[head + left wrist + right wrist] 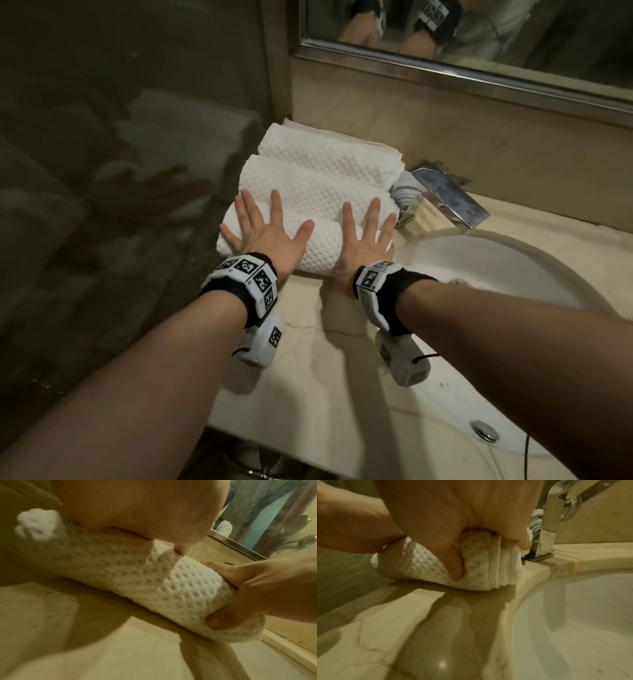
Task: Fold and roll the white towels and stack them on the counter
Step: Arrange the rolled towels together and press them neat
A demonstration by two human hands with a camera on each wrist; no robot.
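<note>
On the beige marble counter point(308, 377), left of the sink point(513, 274), three rolled white waffle towels lie touching. Left hand point(263, 233) and right hand point(363, 236), fingers spread, press the nearest roll point(322, 246).

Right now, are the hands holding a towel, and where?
Not gripped: left hand and right hand press flat, fingers spread, on top of the nearest rolled towel, one toward each end.

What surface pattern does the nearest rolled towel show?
The nearest rolled towel is white with a dimpled waffle weave, clearest in the head view.

Bare forearms, black wristbands point(253, 301), white tag-marked camera modules point(262, 342), thin black cords
</note>
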